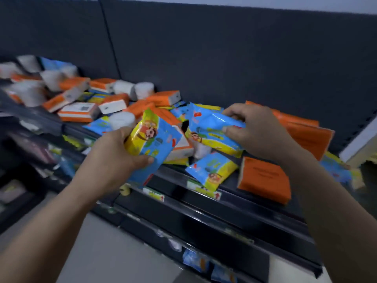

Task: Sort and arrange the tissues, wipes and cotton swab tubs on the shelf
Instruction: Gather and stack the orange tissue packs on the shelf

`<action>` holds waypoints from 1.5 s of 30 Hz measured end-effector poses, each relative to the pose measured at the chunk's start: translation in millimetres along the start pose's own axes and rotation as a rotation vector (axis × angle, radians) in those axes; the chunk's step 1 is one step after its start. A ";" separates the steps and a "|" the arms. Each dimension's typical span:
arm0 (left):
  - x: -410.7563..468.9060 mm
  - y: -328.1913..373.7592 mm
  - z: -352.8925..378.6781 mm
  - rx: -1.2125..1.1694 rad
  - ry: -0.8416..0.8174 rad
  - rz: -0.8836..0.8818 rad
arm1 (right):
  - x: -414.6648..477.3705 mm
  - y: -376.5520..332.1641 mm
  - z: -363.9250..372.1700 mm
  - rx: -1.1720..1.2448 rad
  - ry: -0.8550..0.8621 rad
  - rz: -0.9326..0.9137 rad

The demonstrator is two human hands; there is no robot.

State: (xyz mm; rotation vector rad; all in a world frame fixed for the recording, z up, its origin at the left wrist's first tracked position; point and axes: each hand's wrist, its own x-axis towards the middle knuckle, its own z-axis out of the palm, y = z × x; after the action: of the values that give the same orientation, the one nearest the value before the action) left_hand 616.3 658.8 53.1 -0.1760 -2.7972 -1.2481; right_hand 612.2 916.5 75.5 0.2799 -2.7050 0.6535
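The dark back wall (224, 58) stood behind a long black shelf (255, 213). All the things lay mixed up in one big pile on that shelf.

The orange tissue packs (78, 112) were the biggest things. They looked light and soft, like little pillows, so a hand could take one around its middle. One orange pack (265, 178) stuck out over the front edge and looked ready to fall.

The left hand (114, 156) held a blue and yellow wipes pack (151, 139). Its fingers (146, 160) were curled under the pack, with the thumb on top. The right hand (255, 131) gripped a second wipes pack (210, 129) at one end, just above the pile. These packs looked shiny, squashy and maybe slippery, so a hold across the flat sides seemed safest. A loose wipes pack (212, 170) also hung over the front edge.

The white cotton swab tubs (143, 89) were the smallest. They were round and could roll away, so they would be best stood up near the back.

Only a little bare shelf showed at the front, so there was not much room to slide things.
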 end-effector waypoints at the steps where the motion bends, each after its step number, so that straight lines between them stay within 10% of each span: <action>1: 1.5 -14.7 -14.7 0.002 0.021 -0.019 | 10.8 -17.0 11.5 0.019 -0.002 -0.026; 32: 144.4 -289.1 -318.0 0.108 0.450 -0.283 | 321.6 -331.5 285.2 0.204 -0.211 -0.387; 45: 261.6 -411.7 -421.8 0.053 0.376 -0.172 | 429.0 -419.0 378.1 0.181 -0.183 -0.262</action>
State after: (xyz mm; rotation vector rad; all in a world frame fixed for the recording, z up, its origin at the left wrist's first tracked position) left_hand 310.4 91.2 60.8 0.2797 -2.5538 -1.0990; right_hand 222.2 324.7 89.0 0.7598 -2.7114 0.8283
